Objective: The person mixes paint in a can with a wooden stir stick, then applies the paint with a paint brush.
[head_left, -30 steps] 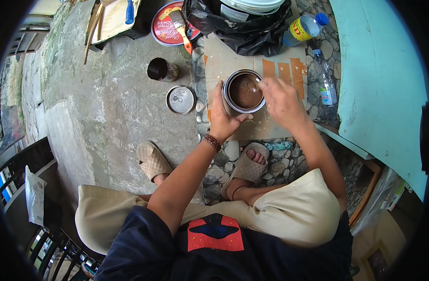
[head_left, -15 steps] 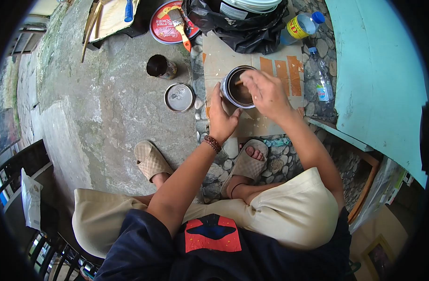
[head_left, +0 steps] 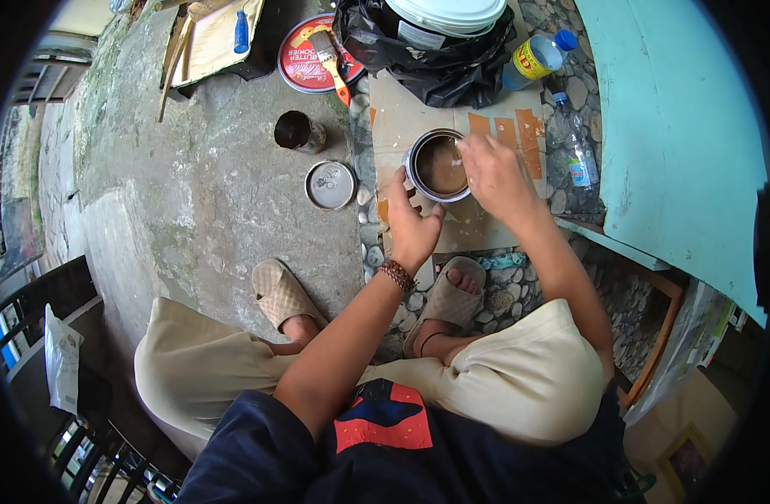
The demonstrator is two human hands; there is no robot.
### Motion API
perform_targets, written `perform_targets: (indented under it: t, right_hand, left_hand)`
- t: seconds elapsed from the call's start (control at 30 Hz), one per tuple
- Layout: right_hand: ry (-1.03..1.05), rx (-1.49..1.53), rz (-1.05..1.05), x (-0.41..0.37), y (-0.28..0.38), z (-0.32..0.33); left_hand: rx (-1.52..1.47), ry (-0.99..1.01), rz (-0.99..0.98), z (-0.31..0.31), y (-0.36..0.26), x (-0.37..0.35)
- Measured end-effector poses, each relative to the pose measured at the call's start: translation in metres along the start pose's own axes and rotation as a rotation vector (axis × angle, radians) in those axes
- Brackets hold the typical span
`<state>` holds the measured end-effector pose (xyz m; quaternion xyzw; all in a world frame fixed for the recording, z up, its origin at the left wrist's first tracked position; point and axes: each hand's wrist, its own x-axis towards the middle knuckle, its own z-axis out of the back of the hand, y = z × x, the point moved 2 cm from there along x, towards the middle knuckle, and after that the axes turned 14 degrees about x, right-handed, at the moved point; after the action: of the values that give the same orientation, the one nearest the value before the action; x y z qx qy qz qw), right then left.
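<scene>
An open paint can [head_left: 411,178] with brown liquid [head_left: 442,166] inside stands on a sheet of cardboard. My left hand [head_left: 413,223] is wrapped round its near left side, thumb and fingers pressed against the wall. At the right rim is my right hand [head_left: 496,175], its fingers closed in a pinch over the opening. The wooden stick it holds is almost wholly hidden by the fingers now. To the left on the concrete lie the round metal lid [head_left: 330,185] and a dark, open, empty-looking tin [head_left: 299,132].
A paintbrush [head_left: 327,57] rests on a red cookie tin lid [head_left: 303,69]. Behind the can stands a white bucket [head_left: 448,12] in a black bag [head_left: 414,71]. Two plastic bottles, one yellow-labelled [head_left: 534,60], one clear [head_left: 580,151], lie right, beside a turquoise panel [head_left: 670,126].
My right hand has moved round to the can's right rim, and the stick seen in the liquid before is now hidden. The whole view has shifted slightly; my left hand keeps its hold.
</scene>
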<state>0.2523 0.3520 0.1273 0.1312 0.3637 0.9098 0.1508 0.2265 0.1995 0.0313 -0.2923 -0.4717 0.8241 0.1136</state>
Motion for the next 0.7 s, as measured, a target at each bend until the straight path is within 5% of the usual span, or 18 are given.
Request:
perform_targets:
  t: [0.13,0.2,0.33,0.47,0.6,0.7]
  right_hand:
    - [0.131,0.249,-0.008,-0.004,0.007,-0.015]
    - [-0.031,0.336,0.148,0.01,0.005,-0.019]
    - [-0.043,0.113,-0.035,-0.001,-0.006,0.001]
    - [0.035,0.434,-0.051,-0.009,0.002,-0.017]
    - [-0.093,0.106,-0.08,-0.009,-0.007,0.002]
    - [0.017,0.263,-0.057,-0.015,0.002,-0.01]
  left_hand:
    - [0.052,-0.051,-0.109,-0.004,0.009,0.004]
    - [0.029,-0.071,-0.125,-0.005,0.007,0.002]
    - [0.069,-0.023,-0.06,0.004,0.01,0.004]
    - [0.059,0.016,-0.034,0.008,0.009,0.005]
    - [0.085,0.016,0.003,0.01,0.011,0.004]
    - [0.062,0.003,-0.013,0.008,0.017,0.01]
